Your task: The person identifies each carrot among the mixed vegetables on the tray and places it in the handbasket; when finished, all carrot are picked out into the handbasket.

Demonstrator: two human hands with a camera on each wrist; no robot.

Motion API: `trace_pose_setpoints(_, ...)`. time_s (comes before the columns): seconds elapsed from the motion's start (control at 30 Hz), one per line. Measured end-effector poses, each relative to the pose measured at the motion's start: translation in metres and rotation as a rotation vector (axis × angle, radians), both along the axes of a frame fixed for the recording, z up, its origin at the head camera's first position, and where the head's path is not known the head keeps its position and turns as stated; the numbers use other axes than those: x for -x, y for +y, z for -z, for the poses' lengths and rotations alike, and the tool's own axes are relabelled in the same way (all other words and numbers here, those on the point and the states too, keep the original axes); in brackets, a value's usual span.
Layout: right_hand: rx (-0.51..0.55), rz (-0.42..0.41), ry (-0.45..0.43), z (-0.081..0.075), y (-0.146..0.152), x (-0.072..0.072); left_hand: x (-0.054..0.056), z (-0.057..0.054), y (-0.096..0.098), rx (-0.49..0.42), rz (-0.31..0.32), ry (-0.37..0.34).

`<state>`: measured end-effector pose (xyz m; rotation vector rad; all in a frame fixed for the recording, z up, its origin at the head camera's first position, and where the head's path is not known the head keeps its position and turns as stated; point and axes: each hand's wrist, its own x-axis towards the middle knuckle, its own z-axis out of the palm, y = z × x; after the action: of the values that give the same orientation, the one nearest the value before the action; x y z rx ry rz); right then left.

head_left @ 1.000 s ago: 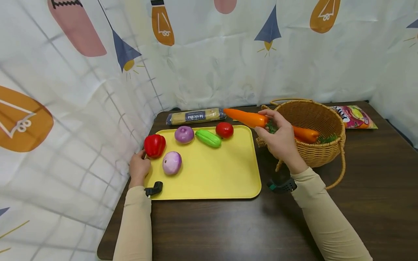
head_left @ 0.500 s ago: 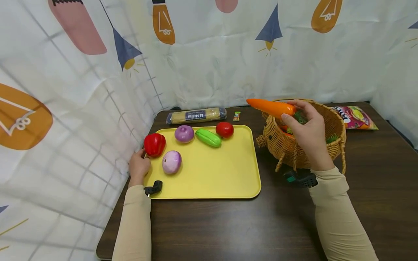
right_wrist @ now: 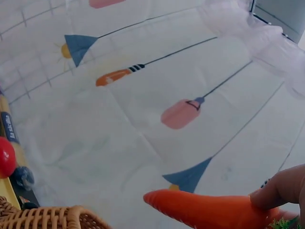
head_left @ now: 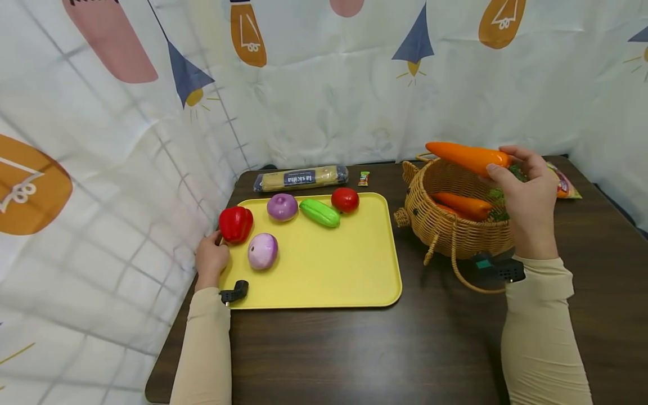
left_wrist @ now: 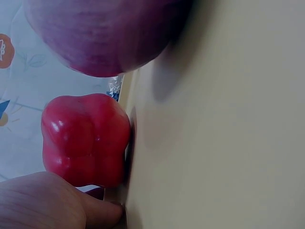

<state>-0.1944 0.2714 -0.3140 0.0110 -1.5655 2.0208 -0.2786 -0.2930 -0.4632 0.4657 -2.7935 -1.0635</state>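
My right hand (head_left: 534, 197) pinches an orange carrot (head_left: 466, 156) by its thick leafy end, its tip pointing left. The carrot is above the wicker basket (head_left: 430, 225), where another carrot (head_left: 463, 205) lies with green leaves. In the right wrist view the held carrot (right_wrist: 209, 210) shows beside the basket's rim. My left hand (head_left: 211, 261) grips the left edge of the yellow tray (head_left: 334, 270), its thumb (left_wrist: 102, 212) at the rim. Just beyond the thumb sits a red bell pepper (head_left: 236, 224); a purple-and-white onion (head_left: 262, 251) lies to the right.
A purple onion (head_left: 282, 207), a green cucumber-like vegetable (head_left: 320, 213) and a tomato (head_left: 345, 199) lie along the tray's far side. Behind are a pasta packet (head_left: 301, 178) and a small green wrapped packet (head_left: 363, 178). A colourful snack bag (head_left: 564, 183) lies behind the right hand.
My right hand has carried the carrot rightward and slightly up, from over the tray's far right corner to above the basket. The left hand keeps its place at the tray edge.
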Motion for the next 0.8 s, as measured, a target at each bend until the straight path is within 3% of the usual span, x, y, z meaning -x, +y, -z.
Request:
trace_pose_setpoints(0.13, 0.028, 0.024, 0.003, 0.001, 0.012, -0.001, 0.001, 0.000, 0.002, 0.001, 0.017, -0.007)
trace_pose_setpoints(0.33, 0.028, 0.035, -0.049, 0.006, 0.024, 0.000, 0.002, 0.000, 0.001, -0.015, -0.004, -0.019)
trace_pose_setpoints(0.57, -0.036, 0.043, -0.115, 0.015, 0.031, 0.006, 0.002, 0.000, -0.002, -0.001, 0.005, -0.010)
trace_pose_setpoints(0.67, -0.140, 0.076, -0.167, 0.018, 0.030, 0.009, 0.002, 0.001, -0.002, 0.003, 0.005, -0.003)
trace_pose_setpoints(0.8, -0.427, 0.224, -0.287, 0.024, 0.027, 0.012, 0.003, 0.000, -0.001, 0.002, 0.004, -0.014)
